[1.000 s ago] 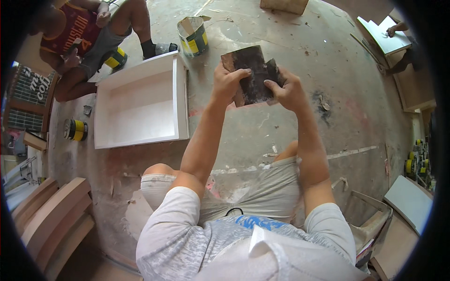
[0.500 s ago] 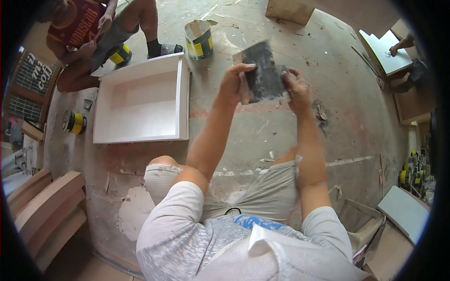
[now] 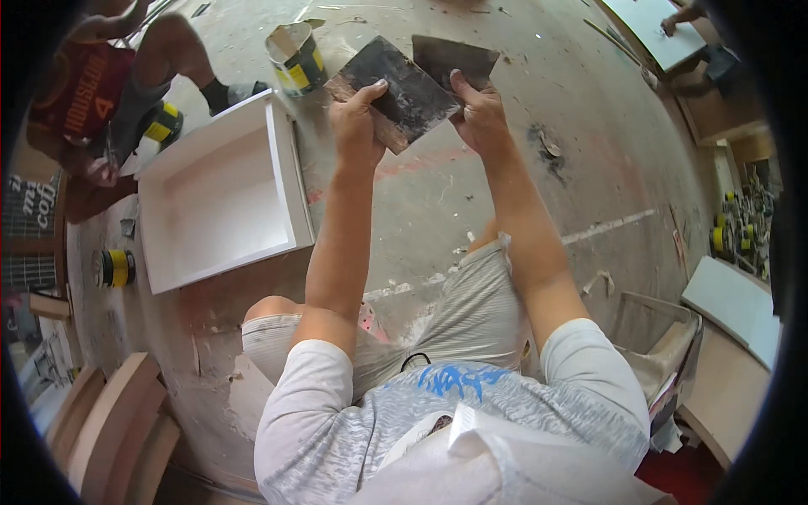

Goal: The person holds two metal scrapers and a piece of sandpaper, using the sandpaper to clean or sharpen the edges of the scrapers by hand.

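Note:
Both arms reach forward over the floor. My left hand (image 3: 357, 124) is closed on a dark, smeared rectangular putty spreader (image 3: 412, 99) with a brown strip along its near-left edge, thumb on top. Closed on a second dark flat spreader (image 3: 454, 61) is my right hand (image 3: 481, 116), its thumb pressing the near edge. The two plates sit side by side at different angles, close together at the right corner of the left one; I cannot tell if they touch. Left of them lies a white open box (image 3: 220, 198), like a drawer, on the floor.
A bucket (image 3: 296, 63) with a yellow-black label stands beyond the box; a small tin (image 3: 114, 268) is left of it. A person in a red top (image 3: 88, 93) sits far left. Another person's hand (image 3: 680, 17) rests over a white panel (image 3: 652, 35). Curved wooden pieces (image 3: 118, 421) stand near left.
The plates have moved apart from overlapping, and the right one now shows more of its face. The view has turned, so the box and buckets appear farther left and tilted.

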Available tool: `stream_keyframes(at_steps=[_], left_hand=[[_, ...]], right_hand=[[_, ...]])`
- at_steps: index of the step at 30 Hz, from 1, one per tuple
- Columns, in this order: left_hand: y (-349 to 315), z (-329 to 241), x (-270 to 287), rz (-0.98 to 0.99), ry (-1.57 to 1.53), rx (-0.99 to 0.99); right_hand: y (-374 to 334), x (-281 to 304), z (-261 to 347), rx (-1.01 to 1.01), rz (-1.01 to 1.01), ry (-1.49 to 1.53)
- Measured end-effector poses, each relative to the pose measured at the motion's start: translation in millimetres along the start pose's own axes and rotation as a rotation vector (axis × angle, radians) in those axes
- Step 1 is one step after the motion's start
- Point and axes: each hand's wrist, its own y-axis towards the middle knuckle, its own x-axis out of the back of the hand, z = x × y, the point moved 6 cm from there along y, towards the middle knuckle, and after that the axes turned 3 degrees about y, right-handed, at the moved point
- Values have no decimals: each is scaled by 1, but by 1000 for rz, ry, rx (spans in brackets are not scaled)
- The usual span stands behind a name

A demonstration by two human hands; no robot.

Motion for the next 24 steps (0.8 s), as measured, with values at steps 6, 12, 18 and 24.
stream_keyframes(at_steps=[6,12,18,24], left_hand=[[-3,-4,-11,-42,168,-267],[-7,-16,-6,-62,343,-350],[-12,-17,-24,127,593,-297],[12,-21,-15,119,304,-413]], right_hand=[[-16,-5,20,207,105,-363],[-23,-7,26,177,157,-540],[-35,-1,9,-310,477,-573],[-14,36,5,-188,408,-930]])
